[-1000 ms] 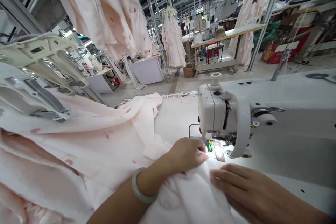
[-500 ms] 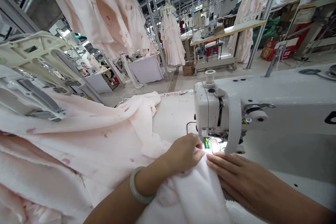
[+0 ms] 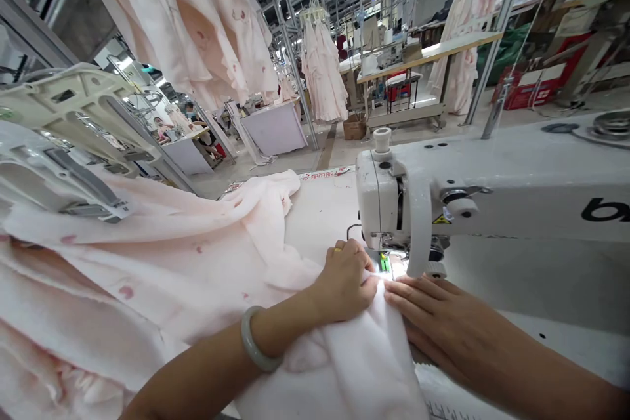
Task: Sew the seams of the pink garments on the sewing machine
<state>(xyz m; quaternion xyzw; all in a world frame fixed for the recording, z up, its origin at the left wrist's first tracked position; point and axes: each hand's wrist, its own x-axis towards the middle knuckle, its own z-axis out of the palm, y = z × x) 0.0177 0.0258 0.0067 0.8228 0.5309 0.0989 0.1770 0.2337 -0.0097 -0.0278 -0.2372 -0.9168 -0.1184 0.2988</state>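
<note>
A white sewing machine (image 3: 443,190) stands on the table, its needle area lit just right of my hands. Pale pink fabric (image 3: 187,269) with small red marks lies heaped across the table's left side and runs under my hands. My left hand (image 3: 344,282), with a jade bangle at the wrist, is curled and pinches the fabric edge close to the presser foot. My right hand (image 3: 433,321) lies flat with fingers stretched out, pressing the fabric just in front of the needle. The needle itself is hidden behind my fingers.
A cream plastic hanger clamp (image 3: 73,118) sits at the left. Pink garments (image 3: 197,20) hang overhead and further back (image 3: 325,72). Other work tables (image 3: 275,128) and a wooden bench (image 3: 428,56) stand across the aisle. People sit at a far table on the left.
Both hands have slid the fabric further in toward the needle. My right hand has moved left until its fingertips meet the left hand. The view has shifted right along the machine.
</note>
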